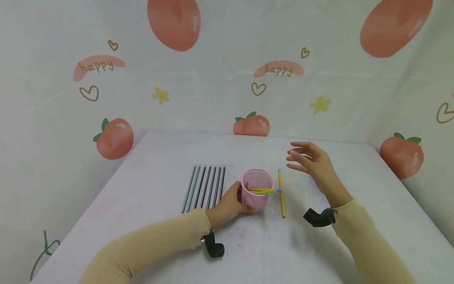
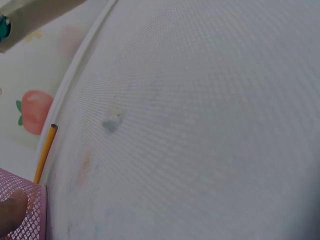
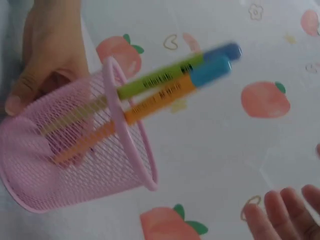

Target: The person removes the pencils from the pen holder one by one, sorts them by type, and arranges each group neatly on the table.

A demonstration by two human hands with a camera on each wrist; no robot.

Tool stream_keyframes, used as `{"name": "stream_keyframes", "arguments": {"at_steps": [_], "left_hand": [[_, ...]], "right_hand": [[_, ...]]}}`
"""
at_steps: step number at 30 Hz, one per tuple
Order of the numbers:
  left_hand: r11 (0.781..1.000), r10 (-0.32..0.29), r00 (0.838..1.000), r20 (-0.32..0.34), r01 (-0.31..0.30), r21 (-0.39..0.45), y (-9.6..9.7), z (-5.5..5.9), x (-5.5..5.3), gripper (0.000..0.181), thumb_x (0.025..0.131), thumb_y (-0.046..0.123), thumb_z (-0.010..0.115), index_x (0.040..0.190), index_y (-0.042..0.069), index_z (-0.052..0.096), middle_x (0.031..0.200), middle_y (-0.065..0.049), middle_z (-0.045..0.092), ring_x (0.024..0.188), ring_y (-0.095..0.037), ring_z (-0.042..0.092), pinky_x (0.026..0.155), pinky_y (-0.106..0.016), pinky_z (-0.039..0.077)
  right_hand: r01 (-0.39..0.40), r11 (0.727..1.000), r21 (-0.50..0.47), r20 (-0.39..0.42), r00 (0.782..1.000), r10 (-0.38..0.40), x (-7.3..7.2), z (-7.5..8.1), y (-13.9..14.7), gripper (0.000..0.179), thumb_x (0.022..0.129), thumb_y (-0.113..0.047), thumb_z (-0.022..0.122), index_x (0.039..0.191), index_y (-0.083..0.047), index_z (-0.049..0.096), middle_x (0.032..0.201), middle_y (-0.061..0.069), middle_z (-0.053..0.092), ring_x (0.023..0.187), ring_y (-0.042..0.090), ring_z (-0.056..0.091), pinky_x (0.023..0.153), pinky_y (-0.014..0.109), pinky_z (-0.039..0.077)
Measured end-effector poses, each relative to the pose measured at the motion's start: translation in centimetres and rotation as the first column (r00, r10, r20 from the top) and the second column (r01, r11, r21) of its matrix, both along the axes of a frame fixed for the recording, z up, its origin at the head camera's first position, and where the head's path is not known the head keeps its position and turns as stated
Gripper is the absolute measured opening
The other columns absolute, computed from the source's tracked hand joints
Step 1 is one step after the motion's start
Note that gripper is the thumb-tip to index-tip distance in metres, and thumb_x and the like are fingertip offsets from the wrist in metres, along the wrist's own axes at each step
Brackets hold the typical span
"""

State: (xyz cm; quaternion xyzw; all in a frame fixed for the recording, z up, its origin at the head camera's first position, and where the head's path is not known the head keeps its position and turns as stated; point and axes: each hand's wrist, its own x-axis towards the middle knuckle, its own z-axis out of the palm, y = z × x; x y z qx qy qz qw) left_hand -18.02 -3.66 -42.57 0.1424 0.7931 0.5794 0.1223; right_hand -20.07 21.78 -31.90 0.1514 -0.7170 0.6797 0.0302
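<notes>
My left hand [image 1: 228, 203] grips the side of a pink mesh pen cup [image 1: 256, 202], its thumb across the front in the head view. Two pencils lean inside the cup, a green pencil [image 3: 160, 80] and an orange pencil [image 3: 160, 102], their blue ends sticking out past the rim. Just right of the cup, a yellow pencil [image 1: 282, 203] lies on the table. Over the table to the right, my right hand [image 1: 312, 159] is raised with nothing in it, fingers spread and loosely bent. Its fingertips [image 3: 275, 205] show at the lower right of the right wrist view.
Left of the cup, several slim pencils [image 1: 205, 185] in dark and teal colours lie side by side in a row. A white cloth covers the table [image 1: 170, 148]. Behind it hangs a white backdrop [image 1: 213, 86] printed with peaches and hearts.
</notes>
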Motion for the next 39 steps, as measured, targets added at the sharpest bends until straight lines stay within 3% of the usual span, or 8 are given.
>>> {"name": "stream_keyframes", "arguments": {"at_steps": [6,13,16,26,33,39], "left_hand": [[1.0,-0.006,1.0,-0.005,0.006,-0.004,-0.1,0.1,0.0,0.071,0.073,-0.004,0.08,0.133,0.0,0.043,0.131,-0.014,0.054,0.12,-0.028,0.052,0.107,-0.046,0.042],[1.0,-0.003,1.0,0.0,0.003,-0.014,0.0,0.1,-0.1,0.07,0.073,-0.003,0.08,0.133,0.0,0.043,0.131,-0.014,0.054,0.12,-0.028,0.052,0.107,-0.045,0.043],[1.0,-0.001,1.0,0.016,0.002,-0.017,0.0,0.1,-0.1,0.072,0.073,-0.002,0.081,0.134,0.001,0.042,0.132,-0.012,0.053,0.122,-0.027,0.052,0.108,-0.045,0.042],[1.0,-0.006,1.0,0.03,0.007,-0.016,-0.1,-0.1,-0.1,0.075,0.074,-0.001,0.081,0.137,0.003,0.04,0.134,-0.011,0.052,0.123,-0.027,0.051,0.108,-0.045,0.041],[1.0,-0.009,1.0,0.015,0.009,-0.029,-0.1,-0.2,-0.2,0.076,0.073,0.001,0.081,0.137,0.003,0.04,0.135,-0.012,0.052,0.124,-0.027,0.051,0.109,-0.045,0.041],[0.999,-0.008,1.0,0.007,0.009,-0.032,0.0,-0.3,-0.2,0.075,0.073,-0.001,0.081,0.136,0.001,0.041,0.134,-0.014,0.053,0.124,-0.028,0.051,0.108,-0.046,0.041]], "right_hand": [[-0.107,0.992,0.069,-0.168,0.979,0.117,1.8,-0.6,-0.4,0.035,0.095,0.003,0.055,0.129,-0.006,0.055,0.117,0.0,0.063,0.108,0.011,0.063,0.09,0.025,0.054],[-0.296,0.948,0.113,-0.28,0.906,0.316,2.9,-2.3,-0.5,0.054,0.082,0.019,0.062,0.132,0.003,0.05,0.125,-0.002,0.061,0.114,0.012,0.06,0.095,0.025,0.052],[-0.326,0.936,0.134,-0.286,0.892,0.351,3.1,-3.3,-0.6,0.056,0.079,0.019,0.066,0.131,0.006,0.05,0.125,-0.001,0.061,0.113,0.012,0.06,0.094,0.024,0.052],[-0.347,0.928,0.135,-0.241,0.897,0.37,3.4,-5.8,-1.2,0.044,0.079,0.016,0.068,0.12,0.015,0.052,0.122,0.001,0.063,0.111,0.012,0.062,0.09,0.023,0.053],[-0.31,0.942,0.131,-0.222,0.917,0.333,3.1,-6.3,-1.6,0.028,0.082,0.013,0.067,0.11,0.009,0.061,0.11,-0.002,0.067,0.104,0.007,0.063,0.087,0.021,0.054],[-0.304,0.943,0.133,-0.235,0.915,0.328,2.8,-6.6,-1.7,0.023,0.084,0.013,0.064,0.105,0.002,0.066,0.104,-0.006,0.068,0.099,0.006,0.062,0.088,0.02,0.053]]}}
